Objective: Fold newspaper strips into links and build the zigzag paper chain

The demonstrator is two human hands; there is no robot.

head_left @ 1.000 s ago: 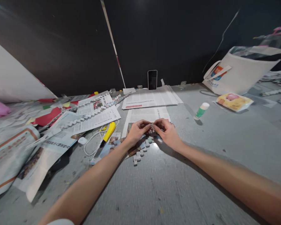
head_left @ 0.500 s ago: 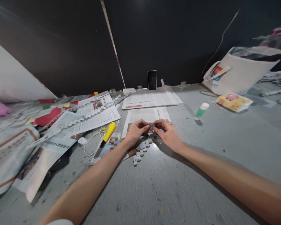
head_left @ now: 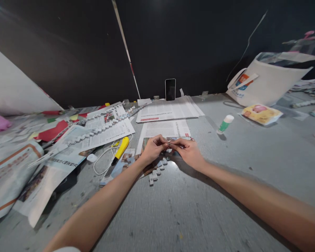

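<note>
Left hand (head_left: pixel 152 149) and right hand (head_left: pixel 188 151) meeting fingertip to fingertip, both pinching 1 small folded paper piece (head_left: pixel 168 143) just above a grey surface (head_left: pixel 199 210), chain of folded paper links (head_left: pixel 157 171) lying beneath, yellow utility knife (head_left: pixel 121 148) near the left.

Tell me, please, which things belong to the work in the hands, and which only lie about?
In hand:
left hand
right hand
small folded grey paper strip pinched between both
chain of folded grey paper links

Lying about:
yellow utility knife
green-and-white glue stick
black phone
white tote bag
</note>
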